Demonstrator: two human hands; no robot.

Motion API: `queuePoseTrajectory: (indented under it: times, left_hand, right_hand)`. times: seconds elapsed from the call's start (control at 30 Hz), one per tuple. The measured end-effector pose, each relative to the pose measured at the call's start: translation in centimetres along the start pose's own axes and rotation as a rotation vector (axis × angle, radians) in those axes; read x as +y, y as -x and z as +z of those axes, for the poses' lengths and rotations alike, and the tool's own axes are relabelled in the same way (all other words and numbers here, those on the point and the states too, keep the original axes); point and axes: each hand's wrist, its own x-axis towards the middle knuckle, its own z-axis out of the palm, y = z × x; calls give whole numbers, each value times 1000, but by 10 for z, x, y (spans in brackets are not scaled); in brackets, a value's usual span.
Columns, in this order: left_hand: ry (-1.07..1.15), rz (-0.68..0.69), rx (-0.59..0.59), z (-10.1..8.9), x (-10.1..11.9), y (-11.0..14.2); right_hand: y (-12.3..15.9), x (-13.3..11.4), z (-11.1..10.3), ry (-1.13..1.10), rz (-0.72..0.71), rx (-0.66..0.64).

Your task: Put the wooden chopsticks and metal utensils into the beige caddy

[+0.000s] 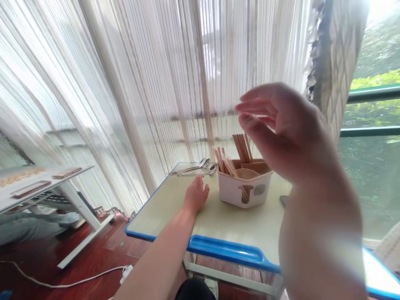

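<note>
My left hand (196, 195) lies low over the table, fingers stretched forward and thumb apart, with nothing visible in it. Just beyond its fingertips are several metal spoons (200, 167) lying together at the table's far left. My right hand (281, 118) is raised in the air close to the camera, its fingers loosely bent and a gap showing between them and the thumb. Below and left of it stands a white utensil caddy (229, 191) with brown compartments. Brown chopsticks (242, 149) stand upright in its rear compartment, and thin wrapped sticks (225, 161) lean in the left one.
The pale table (159, 212) has a blue rim and a blue front tray (226, 249). A dark flat object (283, 201) is partly hidden by my right arm. Another table (67, 177) stands left. A white cable (62, 286) crosses the floor. Sheer curtains (156, 83) hang behind.
</note>
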Motion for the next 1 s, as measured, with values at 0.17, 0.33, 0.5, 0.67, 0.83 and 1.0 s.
queuePoseTrajectory:
  times: [0.17, 0.33, 0.5, 0.67, 0.83, 1.0]
  left_hand:
    - [-17, -17, -14, -1, 3, 0]
    - [-16, -40, -21, -4, 5, 2]
    - [-29, -90, -59, -6, 5, 4]
    - [-33, -119, -84, -8, 3, 5]
    - [-61, -132, -151, -13, 3, 8]
    - [-152, -155, -335, -13, 3, 9]
  right_hand:
    - [48, 14, 16, 83, 195, 17]
    - [118, 45, 45, 73, 433, -22]
    - [162, 50, 59, 46, 522, -48]
    - [195, 62, 82, 120, 586, -119]
    - [206, 68, 94, 187, 598, -433]
    - [204, 64, 89, 242, 594, -539]
